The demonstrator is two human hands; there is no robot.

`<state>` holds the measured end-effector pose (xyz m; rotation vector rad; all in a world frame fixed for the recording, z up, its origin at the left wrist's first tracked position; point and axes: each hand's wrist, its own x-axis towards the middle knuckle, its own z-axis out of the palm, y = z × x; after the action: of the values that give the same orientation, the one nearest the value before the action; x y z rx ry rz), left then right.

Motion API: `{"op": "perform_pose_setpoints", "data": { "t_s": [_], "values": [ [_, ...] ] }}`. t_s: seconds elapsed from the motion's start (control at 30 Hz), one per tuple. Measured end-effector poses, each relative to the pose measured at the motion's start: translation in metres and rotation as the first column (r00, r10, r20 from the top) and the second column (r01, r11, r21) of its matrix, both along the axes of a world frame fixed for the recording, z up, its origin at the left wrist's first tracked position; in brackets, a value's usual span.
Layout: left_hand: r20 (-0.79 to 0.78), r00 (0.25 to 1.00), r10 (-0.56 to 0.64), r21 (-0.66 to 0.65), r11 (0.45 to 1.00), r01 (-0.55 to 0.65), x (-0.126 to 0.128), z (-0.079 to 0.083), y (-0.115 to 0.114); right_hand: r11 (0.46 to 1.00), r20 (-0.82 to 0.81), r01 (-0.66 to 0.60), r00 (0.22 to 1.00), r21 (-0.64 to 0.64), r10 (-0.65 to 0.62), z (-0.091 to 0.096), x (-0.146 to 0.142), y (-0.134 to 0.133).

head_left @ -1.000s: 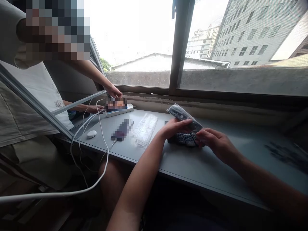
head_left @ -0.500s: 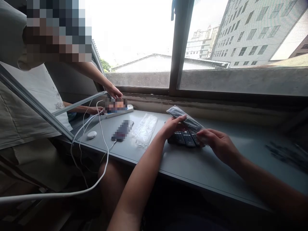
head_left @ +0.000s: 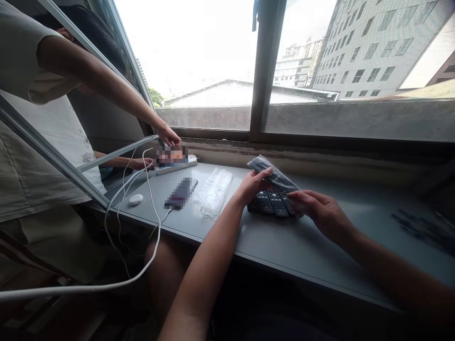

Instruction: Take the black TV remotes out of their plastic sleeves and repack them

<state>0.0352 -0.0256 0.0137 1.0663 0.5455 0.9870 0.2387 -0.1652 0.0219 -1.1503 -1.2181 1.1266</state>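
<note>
A dark remote control in a clear plastic sleeve (head_left: pixel 277 176) is held slantwise above the table. My left hand (head_left: pixel 253 184) grips its far left part, thumb on top. At its near right end, my right hand (head_left: pixel 314 204) pinches the sleeve between thumb and fingers. Directly beneath lie several black remote controls (head_left: pixel 272 203) side by side on the grey table (head_left: pixel 313 255), partly covered by my hands. To the left of my left forearm rests a stack of clear plastic sleeves (head_left: pixel 215 192).
A phone (head_left: pixel 180 193) on a cable and a round white case (head_left: pixel 135 199) lie at the left. White cables (head_left: pixel 156 237) loop over the table edge. Another person's hand (head_left: pixel 169 136) is by a power strip (head_left: pixel 177 165). Dark items (head_left: pixel 423 229) lie far right.
My right hand's fingers have shifted slightly at the sleeve's near end, and the sleeved remote control has turned a little. The other person's hands stay near the power strip.
</note>
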Motion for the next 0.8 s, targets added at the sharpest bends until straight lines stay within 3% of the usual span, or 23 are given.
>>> {"op": "perform_pose_setpoints", "data": {
  "t_s": [0.2, 0.53, 0.8],
  "values": [
    [0.002, 1.0, 0.015, -0.02, 1.0, -0.015, 0.0, -0.001, 0.003, 1.0, -0.011, 0.019, 1.0, 0.0, -0.019, -0.001, 0.001, 0.001],
    [0.025, 0.98, 0.199, -0.093, 0.976, -0.196, 0.0, 0.0, 0.009, 0.998, -0.054, 0.061, 0.997, 0.016, -0.06, 0.003, -0.001, -0.001],
    [-0.048, 0.99, 0.135, -0.059, 0.989, -0.137, 0.002, 0.001, 0.003, 0.996, -0.022, 0.089, 0.996, -0.025, -0.09, -0.008, 0.01, 0.005]
  ]
}}
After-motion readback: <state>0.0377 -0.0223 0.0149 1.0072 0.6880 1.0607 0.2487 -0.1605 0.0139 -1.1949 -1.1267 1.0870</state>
